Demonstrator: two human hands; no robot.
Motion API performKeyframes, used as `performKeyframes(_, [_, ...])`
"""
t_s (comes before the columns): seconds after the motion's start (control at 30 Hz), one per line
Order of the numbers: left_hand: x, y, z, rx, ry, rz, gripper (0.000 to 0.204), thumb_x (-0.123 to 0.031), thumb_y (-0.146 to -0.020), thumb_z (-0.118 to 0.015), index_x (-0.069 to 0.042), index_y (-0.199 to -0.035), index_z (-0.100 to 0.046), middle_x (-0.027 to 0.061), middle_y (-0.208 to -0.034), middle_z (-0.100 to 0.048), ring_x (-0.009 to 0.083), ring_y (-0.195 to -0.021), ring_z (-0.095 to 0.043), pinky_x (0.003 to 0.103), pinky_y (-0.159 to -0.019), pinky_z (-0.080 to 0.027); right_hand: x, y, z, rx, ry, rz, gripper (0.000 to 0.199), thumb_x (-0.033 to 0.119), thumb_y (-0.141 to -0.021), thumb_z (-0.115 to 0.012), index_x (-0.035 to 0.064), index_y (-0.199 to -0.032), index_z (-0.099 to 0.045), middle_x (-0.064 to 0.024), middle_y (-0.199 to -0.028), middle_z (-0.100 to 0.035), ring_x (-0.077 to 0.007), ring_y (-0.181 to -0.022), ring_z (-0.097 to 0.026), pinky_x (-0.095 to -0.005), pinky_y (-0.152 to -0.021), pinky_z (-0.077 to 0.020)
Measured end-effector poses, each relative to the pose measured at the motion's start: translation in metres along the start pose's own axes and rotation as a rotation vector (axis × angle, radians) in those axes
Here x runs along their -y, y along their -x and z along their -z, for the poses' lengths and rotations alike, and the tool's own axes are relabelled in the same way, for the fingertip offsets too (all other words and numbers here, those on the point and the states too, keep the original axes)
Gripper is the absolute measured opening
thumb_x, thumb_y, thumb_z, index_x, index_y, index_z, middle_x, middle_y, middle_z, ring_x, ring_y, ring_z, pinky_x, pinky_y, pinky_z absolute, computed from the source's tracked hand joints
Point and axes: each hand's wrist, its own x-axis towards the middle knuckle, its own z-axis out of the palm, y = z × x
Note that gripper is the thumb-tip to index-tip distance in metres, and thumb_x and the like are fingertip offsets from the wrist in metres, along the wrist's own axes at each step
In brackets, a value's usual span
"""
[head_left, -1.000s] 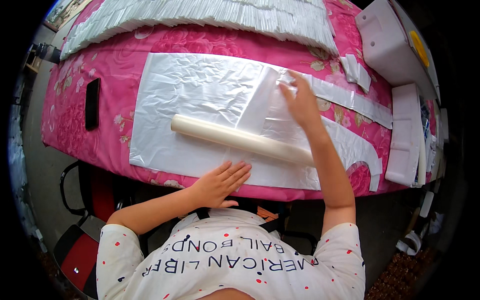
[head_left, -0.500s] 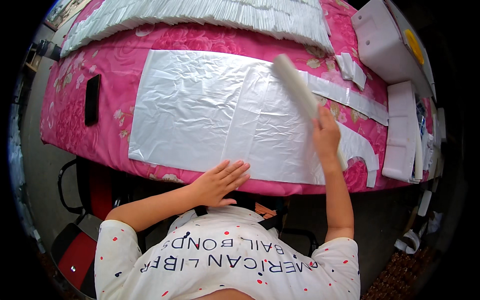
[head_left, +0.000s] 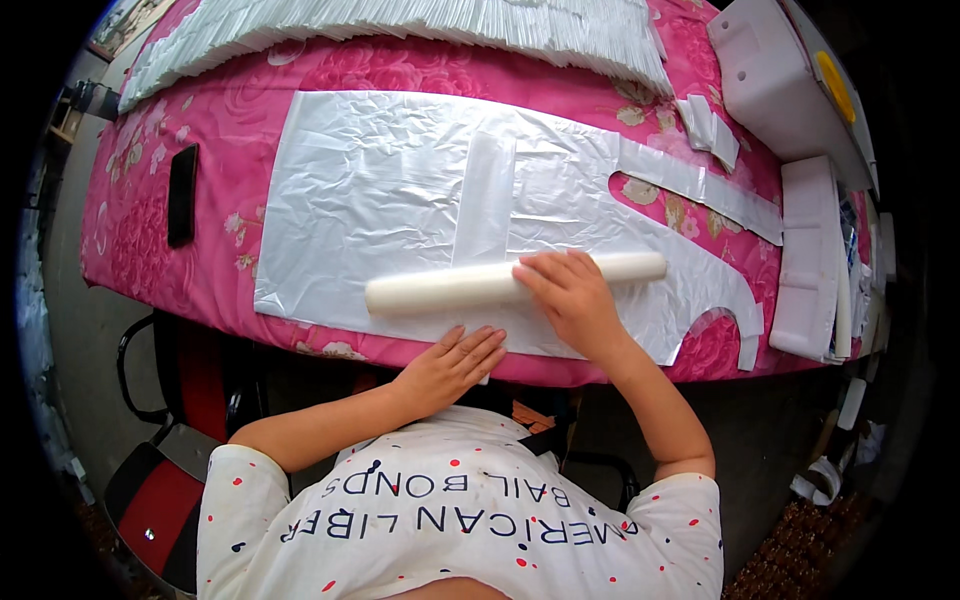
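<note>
At the near edge of a white plastic sheet (head_left: 350,180), we see the left hand (head_left: 447,370) flat, grasping nothing. On the sheet, the right hand (head_left: 572,300) grips a pale roller (head_left: 435,289). Laying-out looks done, we judge; wrinkles remain beyond the roller. Under the sheet spreads pink floral cloth (head_left: 225,120); beyond the sheet, stacked white pieces (head_left: 400,20).

Since half a second ago, the cream-white tube (head_left: 445,289) has swung from steeply slanted to nearly crosswise on the white plastic sheet (head_left: 375,190); the right hand (head_left: 570,295) has shifted leftward.
</note>
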Motion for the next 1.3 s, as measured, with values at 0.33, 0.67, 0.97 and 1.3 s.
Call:
performKeyframes(0.33, [0.000,0.001,-0.003,-0.068,-0.032,-0.015,0.054,-0.023,-0.086,-0.042,-0.006,-0.136,-0.033,0.0105,-0.144,-0.027,0.0242,-0.134,-0.023,0.042,-0.108,-0.019,-0.078,-0.107,-0.021,-0.229,0.073,-0.005,0.040,-0.002,-0.069,-0.059,0.0086,-0.107,-0.060,-0.0081,-0.105,-0.061,-0.0269,-0.097,-0.055,-0.0383,-0.087,-0.0398])
performKeyframes(0.67, [0.038,0.011,0.023,-0.101,0.247,-0.128,0.039,-0.012,-0.081,-0.048,-0.001,-0.119,-0.049,0.0141,-0.131,-0.044,0.0249,-0.120,-0.043,0.038,-0.101,-0.035,-0.029,-0.052,-0.021,0.109,-0.197,0.090,0.052,-0.007,-0.061,-0.054,0.0062,-0.111,-0.056,-0.0124,-0.119,-0.053,-0.0313,-0.115,-0.046,-0.0408,-0.098,-0.0373])
performKeyframes(0.97, [0.059,0.001,0.032,-0.365,0.423,-0.159,0.044,-0.014,-0.074,-0.059,-0.001,-0.116,-0.052,0.0141,-0.121,-0.053,0.0277,-0.109,-0.053,0.038,-0.093,-0.043,0.018,-0.004,-0.041,0.146,-0.078,0.081,0.045,0.002,-0.065,-0.060,0.0030,-0.110,-0.056,-0.0119,-0.119,-0.052,-0.0280,-0.113,-0.047,-0.0367,-0.095,-0.0396])
performKeyframes(1.3, [0.072,-0.022,0.029,-0.367,0.418,0.172,0.045,-0.015,-0.071,-0.061,0.001,-0.113,-0.054,0.0134,-0.104,-0.061,0.0291,-0.093,-0.059,0.039,-0.081,-0.046,0.011,-0.008,-0.039,-0.046,-0.144,-0.107,0.026,0.001,-0.067,-0.064,0.0064,-0.093,-0.065,-0.0070,-0.084,-0.063,-0.0232,-0.076,-0.059,-0.0333,-0.065,-0.0493])
